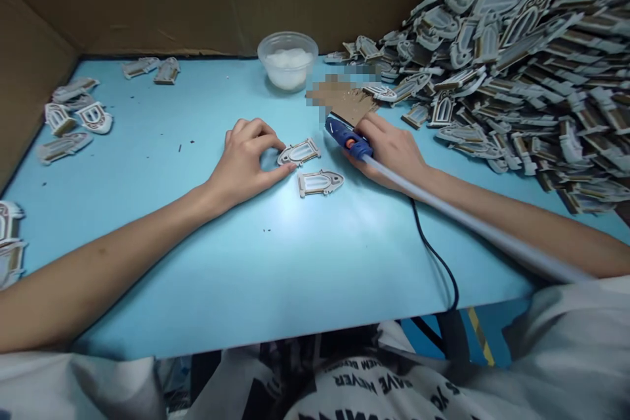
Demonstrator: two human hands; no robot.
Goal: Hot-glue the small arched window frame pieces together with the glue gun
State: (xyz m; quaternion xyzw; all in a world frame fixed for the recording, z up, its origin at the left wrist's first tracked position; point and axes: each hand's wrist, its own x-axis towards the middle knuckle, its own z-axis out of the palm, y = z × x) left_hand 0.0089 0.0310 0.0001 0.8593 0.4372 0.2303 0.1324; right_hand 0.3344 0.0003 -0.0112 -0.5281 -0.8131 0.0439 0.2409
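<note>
Pinching the pointed end of one small white-and-brown arched window piece (pixel 306 151) between thumb and index finger, the left hand (pixel 249 156) rests on the pale blue worktop (pixel 221 289). Just below that piece, a second arched piece (pixel 319 183) lies flat, its point toward the right. The right hand (pixel 391 149) has its fingers closed around one dark blue glue gun (pixel 347 138) with an orange part; one long translucent white stick (pixel 457 213) runs back from it, and one black cable (pixel 433 249) hangs over the front edge. The gun's front end is blurred out. Behind stand one clear plastic bowl (pixel 288 72) of white material and one brown cardboard scrap (pixel 347 102). More window pieces lie leftward: two at the back (pixel 167 71), about five clustered (pixel 95 118), two at the left edge (pixel 10 223). To the right rises one heap of window pieces (pixel 492 72), too many to count.
</note>
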